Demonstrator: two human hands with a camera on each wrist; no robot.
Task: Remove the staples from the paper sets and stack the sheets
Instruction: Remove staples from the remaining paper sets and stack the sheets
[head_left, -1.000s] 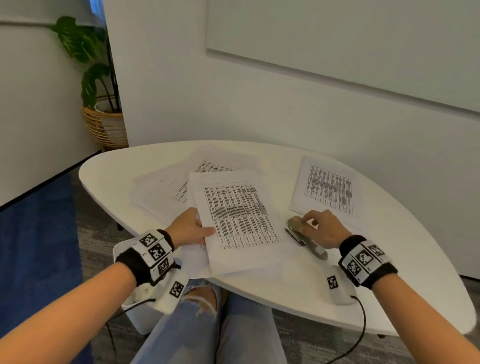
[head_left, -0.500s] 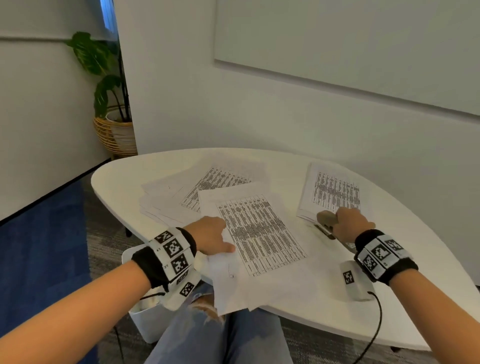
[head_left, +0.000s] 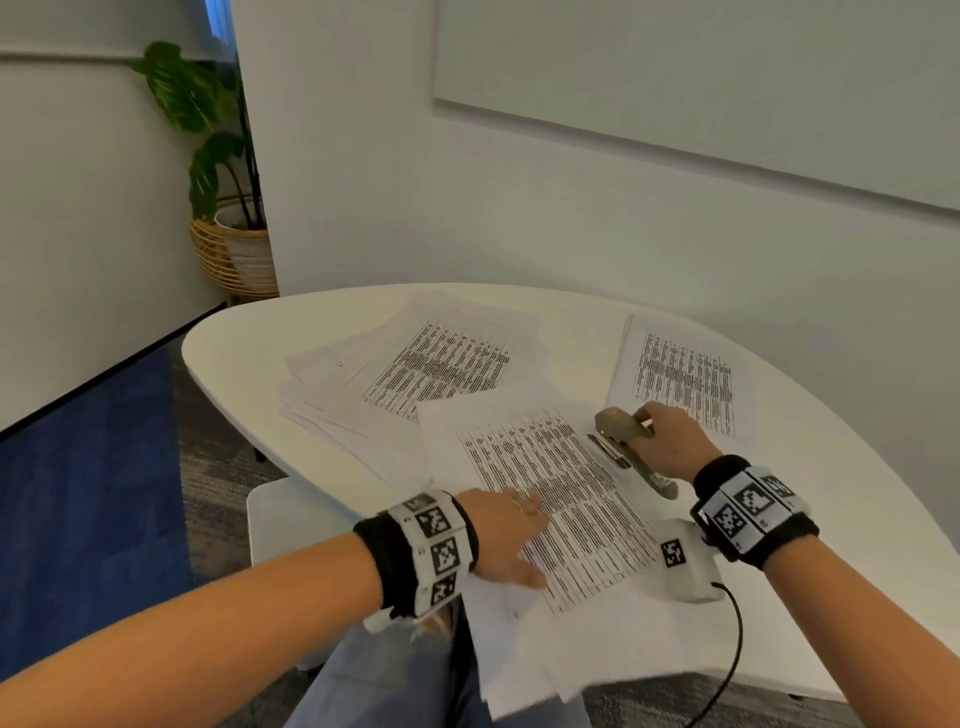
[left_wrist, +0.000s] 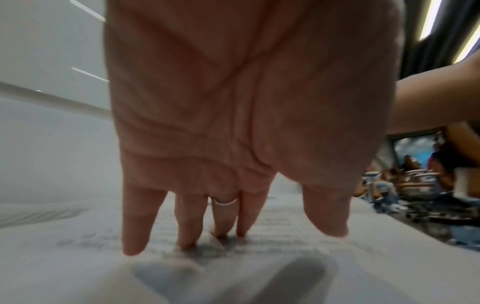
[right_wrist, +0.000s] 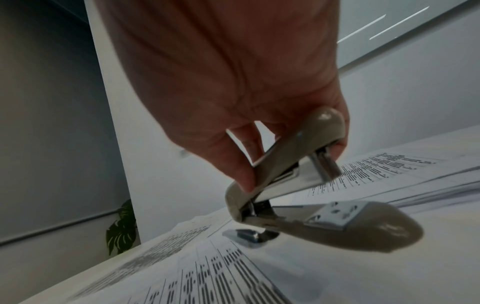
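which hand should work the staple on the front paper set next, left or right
Right. The right hand already grips the stapler, beside the front paper set. The left hand lies flat with straight fingers on that set, so it is better placed to hold it steady.

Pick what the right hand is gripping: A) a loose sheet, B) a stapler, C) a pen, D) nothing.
B: the right hand has its fingers curled round a tan stapler, its top arm hinged up, next to the printed sheets.
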